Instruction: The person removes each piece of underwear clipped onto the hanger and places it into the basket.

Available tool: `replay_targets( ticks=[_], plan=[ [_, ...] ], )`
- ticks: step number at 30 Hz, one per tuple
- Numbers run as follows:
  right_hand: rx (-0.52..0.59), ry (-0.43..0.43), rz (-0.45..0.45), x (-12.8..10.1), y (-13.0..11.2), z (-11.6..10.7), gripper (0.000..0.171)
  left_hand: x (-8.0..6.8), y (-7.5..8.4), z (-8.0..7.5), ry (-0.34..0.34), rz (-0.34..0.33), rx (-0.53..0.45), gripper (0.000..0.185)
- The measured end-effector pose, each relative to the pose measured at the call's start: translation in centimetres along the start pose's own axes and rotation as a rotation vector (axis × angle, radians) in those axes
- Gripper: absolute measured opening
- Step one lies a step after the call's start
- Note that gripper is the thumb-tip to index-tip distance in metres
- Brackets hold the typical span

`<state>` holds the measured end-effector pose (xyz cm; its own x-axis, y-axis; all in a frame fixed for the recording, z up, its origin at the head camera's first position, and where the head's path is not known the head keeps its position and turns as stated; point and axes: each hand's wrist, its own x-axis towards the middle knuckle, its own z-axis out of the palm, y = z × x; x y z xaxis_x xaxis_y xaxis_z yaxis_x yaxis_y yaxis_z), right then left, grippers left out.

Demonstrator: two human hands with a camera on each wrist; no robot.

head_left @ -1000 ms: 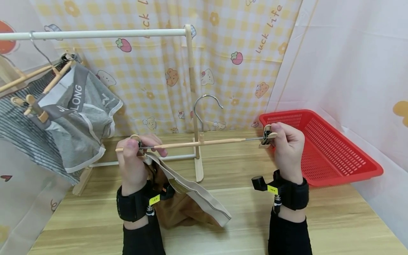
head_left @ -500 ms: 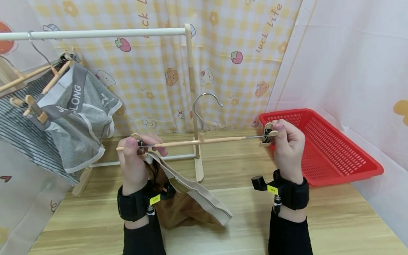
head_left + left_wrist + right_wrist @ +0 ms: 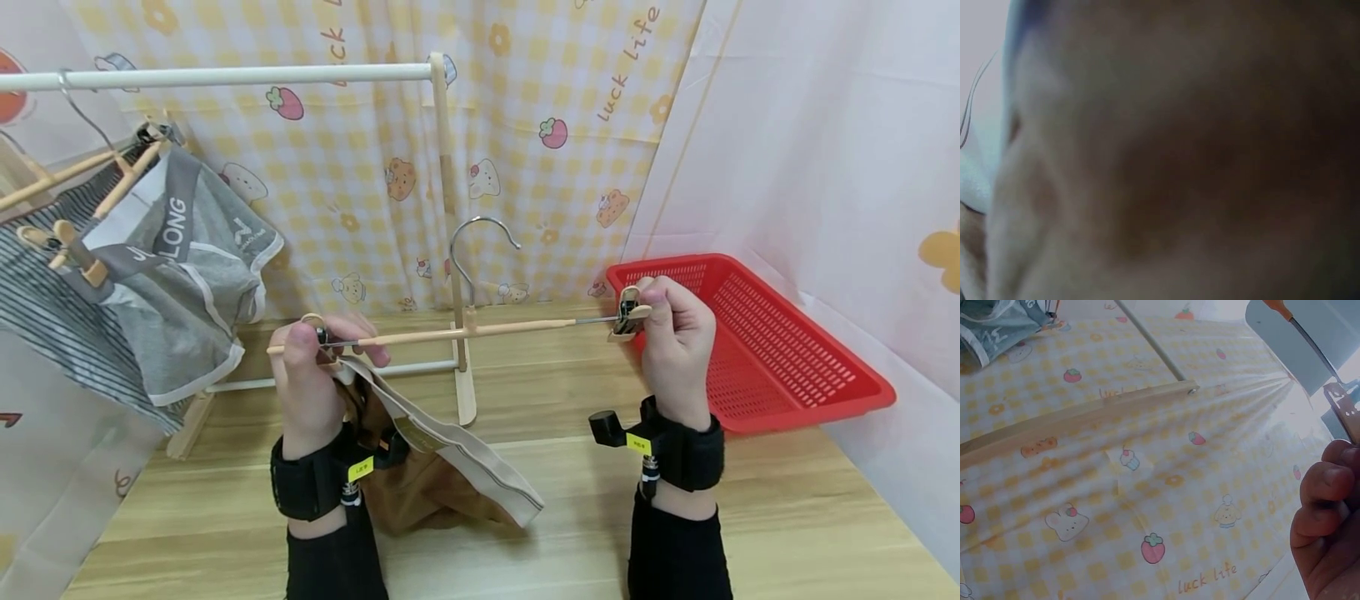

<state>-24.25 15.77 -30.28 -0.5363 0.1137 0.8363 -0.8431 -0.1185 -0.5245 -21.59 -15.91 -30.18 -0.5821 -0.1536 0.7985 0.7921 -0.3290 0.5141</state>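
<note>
While both hands (image 3: 678, 333) apparently pinching hanger (image 3: 465, 333)

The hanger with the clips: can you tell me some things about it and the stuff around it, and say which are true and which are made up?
1. The left hand pinches a clip of the wooden hanger. True.
2. The right hand rests inside the red basket. False: it pinches the hanger's other clip, in front of the basket.
3. The brown shorts hang from the left clip, their far end lying on the table. True.
4. The grey underpants lie in the basket. False: they hang from a hanger on the white rail.
</note>
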Motion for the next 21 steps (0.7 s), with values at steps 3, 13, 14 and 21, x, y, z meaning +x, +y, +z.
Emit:
replay_targets(
  ticks=[3, 13, 14, 21],
  plan=[
    [-0.018, -0.005, 0.011, 0.02, 0.06, -0.02, 0.042, 0.01, -0.06, -0.01, 0.003, 0.006, -0.002, 0.057],
    [-0.053, -0.034, 0.044, 0.10, 0.12, -0.12, 0.041, -0.06, -0.06, -0.07, 0.010, -0.005, 0.014, 0.058],
    [-0.046, -0.041, 0.048, 0.11, 0.15, -0.12, 0.041, -0.06, -0.05, -0.08, 0.010, -0.004, 0.013, 0.058],
    [0.035, -0.129, 0.119, -0.06, 0.44, -0.10, 0.057, -0.16, -0.11, 0.04, 0.001, -0.014, -0.001, 0.057]
  ],
)
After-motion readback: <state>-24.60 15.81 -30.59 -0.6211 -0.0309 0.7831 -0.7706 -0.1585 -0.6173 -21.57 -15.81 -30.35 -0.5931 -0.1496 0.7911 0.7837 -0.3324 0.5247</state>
